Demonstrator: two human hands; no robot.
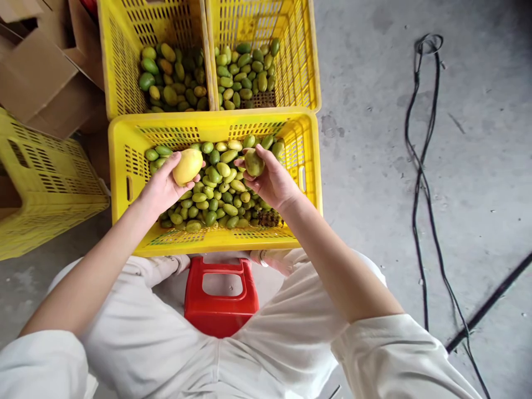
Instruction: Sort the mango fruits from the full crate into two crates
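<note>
My left hand (169, 185) is closed around a large yellow mango (188, 167), held above the left part of the front yellow crate (216, 247). Over the right part of that crate, my right hand (275, 178) grips a smaller, dark green mango (254, 163) between thumb and fingers. Below both hands lie many small green and yellowish mangoes (224, 184), spread over the crate's bottom. Some of them are hidden by my hands and forearms. A bit of dark, patterned crate floor (269, 218) shows at the lower right.
Two more yellow crates with mangoes adjoin the far side: a left one (118, 61) and a right one (307, 55). Another yellow crate (45, 177) and cardboard boxes (39, 77) stand at left. A red stool (220, 313) is between my legs. Black cables (419, 166) lie right.
</note>
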